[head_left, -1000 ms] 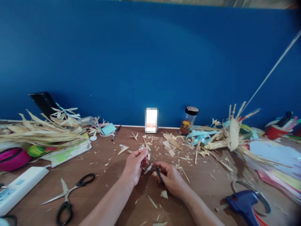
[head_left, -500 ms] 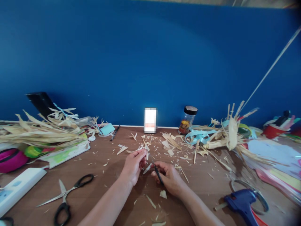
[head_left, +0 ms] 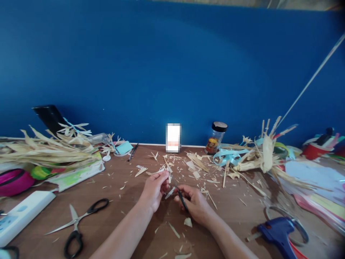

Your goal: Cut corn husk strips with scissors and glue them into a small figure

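Note:
My left hand pinches a small piece of pale dried husk between thumb and fingertips. Thin husk slivers stick out past the fingers. Close by on the right, my right hand is closed around small black-handled scissors. Their thin tips point up and left toward the pinched piece; whether they touch it I cannot tell. Beneath both hands, husk scraps and tiny clippings are scattered over the brown tabletop. A narrow whitish strip shows just below the left fingertips.
Large open scissors and a white power strip lie left. Dried husks are heaped behind them. A blue glue gun lies right. A black-lidded jar, blue ribbon and red cup stand toward the blue wall.
The whole view has shifted slightly, so things appear a little farther right. Both hands keep almost the same pose, and their holds are unchanged.

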### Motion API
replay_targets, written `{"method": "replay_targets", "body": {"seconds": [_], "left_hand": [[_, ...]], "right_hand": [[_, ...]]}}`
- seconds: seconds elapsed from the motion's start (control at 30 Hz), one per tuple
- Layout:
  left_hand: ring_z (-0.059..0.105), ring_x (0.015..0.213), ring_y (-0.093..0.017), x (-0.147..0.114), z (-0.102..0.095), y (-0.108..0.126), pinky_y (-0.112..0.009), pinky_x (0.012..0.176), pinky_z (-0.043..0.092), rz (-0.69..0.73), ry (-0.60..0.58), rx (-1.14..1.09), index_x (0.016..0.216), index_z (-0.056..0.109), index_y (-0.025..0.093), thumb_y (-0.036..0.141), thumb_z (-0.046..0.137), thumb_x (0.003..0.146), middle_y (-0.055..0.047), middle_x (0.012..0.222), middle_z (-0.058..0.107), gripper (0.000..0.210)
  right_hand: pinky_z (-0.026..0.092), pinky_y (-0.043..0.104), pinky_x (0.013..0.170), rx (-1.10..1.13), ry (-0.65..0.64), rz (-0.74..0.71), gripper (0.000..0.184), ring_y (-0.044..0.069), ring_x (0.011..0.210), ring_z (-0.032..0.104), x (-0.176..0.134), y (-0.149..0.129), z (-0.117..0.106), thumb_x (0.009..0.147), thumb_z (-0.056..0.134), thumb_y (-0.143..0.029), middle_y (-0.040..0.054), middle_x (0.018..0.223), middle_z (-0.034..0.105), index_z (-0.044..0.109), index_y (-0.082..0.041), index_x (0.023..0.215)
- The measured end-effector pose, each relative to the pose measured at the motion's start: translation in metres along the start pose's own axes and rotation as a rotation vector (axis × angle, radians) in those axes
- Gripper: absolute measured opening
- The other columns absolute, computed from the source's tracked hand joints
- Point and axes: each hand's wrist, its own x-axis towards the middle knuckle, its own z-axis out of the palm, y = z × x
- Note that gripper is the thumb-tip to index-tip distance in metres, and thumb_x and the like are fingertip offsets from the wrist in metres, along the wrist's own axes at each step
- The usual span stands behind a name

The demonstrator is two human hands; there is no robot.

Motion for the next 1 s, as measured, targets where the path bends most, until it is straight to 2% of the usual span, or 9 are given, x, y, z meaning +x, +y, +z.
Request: {"method": "replay_targets", "body": {"seconds": [0.5,0.77,0.93,1.0], "left_hand": [[0.046,0.043,-0.003,0.001,0.0,0.0007,-0.013,0.043,0.039,-0.009,0.044,-0.017,0.07,0.064,0.012,0.022,0.073,0.058,0.004,0.052,0.053,0.019],[0.045,0.043,-0.002,-0.0029,0.0013,0.0036,-0.011,0.04,0.036,-0.008,0.011,0.03,0.071,0.064,0.011,0.027,0.069,0.063,0.002,0.054,0.055,0.018],[0.042,0.041,-0.001,-0.0045,0.0027,0.0026,-0.011,0.036,0.032,-0.011,0.015,-0.004,0.066,0.058,0.012,0.023,0.067,0.063,-0.004,0.069,0.064,0.014],[0.041,0.04,-0.001,-0.0049,0.0033,0.0023,-0.011,0.035,0.031,-0.012,0.016,-0.016,0.064,0.056,0.012,0.022,0.066,0.064,-0.003,0.066,0.063,0.014]], "right_hand": [[0.033,0.018,0.045,-0.023,0.019,0.023,0.02,0.008,0.047,0.041,-0.0002,-0.0015,-0.0004,0.075,0.057,-0.032,-0.0052,0.054,0.047,0.061,-0.019,0.089],[0.033,0.018,0.044,0.219,0.063,0.059,0.028,0.007,0.045,0.039,0.0037,-0.0015,0.0018,0.072,0.06,-0.038,-0.0066,0.054,0.045,0.055,-0.017,0.09],[0.035,0.018,0.045,0.249,0.075,0.068,0.032,0.007,0.046,0.041,0.0051,0.0009,0.0001,0.071,0.061,-0.041,-0.0063,0.055,0.047,0.055,-0.017,0.091],[0.035,0.019,0.045,0.252,0.075,0.054,0.031,0.007,0.046,0.041,0.0053,0.0019,-0.0004,0.071,0.061,-0.041,-0.0064,0.054,0.047,0.055,-0.017,0.09]]}}
